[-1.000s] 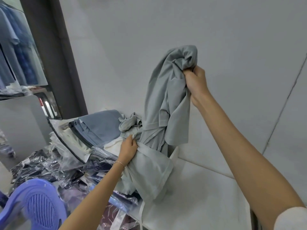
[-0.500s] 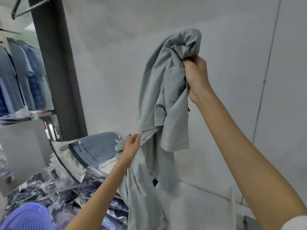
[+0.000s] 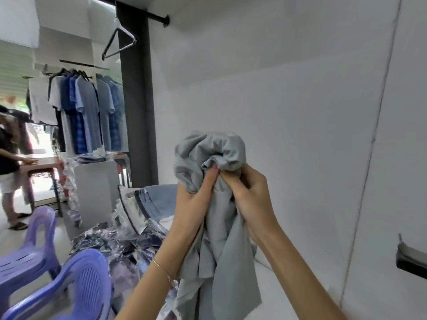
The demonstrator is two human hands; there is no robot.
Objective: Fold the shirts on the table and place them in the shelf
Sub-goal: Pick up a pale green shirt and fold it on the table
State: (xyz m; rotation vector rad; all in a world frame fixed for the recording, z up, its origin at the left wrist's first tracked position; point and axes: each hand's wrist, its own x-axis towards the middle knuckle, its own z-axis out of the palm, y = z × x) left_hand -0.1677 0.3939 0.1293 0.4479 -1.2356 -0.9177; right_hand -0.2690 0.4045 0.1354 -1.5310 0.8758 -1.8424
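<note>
grey shirt: being held up in the air in front of a white wall, its top bunched into a crumpled knot above the hands, the rest hanging down in loose folds between the forearms toward the white worktop. left hand: reaching up from the lower left, forearm rising steeply, fingers curling round the gathered cloth, thumb pressing into the bunch; a thin bracelet is sitting on its wrist. right hand: coming in from the lower right, fingers closing on the same bunch, fingertips meeting those of the left hand at the top of the fold. both hands are gripping the shirt side by side, touching. folded blue shirts: lying stacked on the worktop just behind the left hand. clear plastic bags with dark garments: lying heaped to the left. purple plastic chairs: standing at lower left. hanging shirts: filling a rack in the background.
</note>
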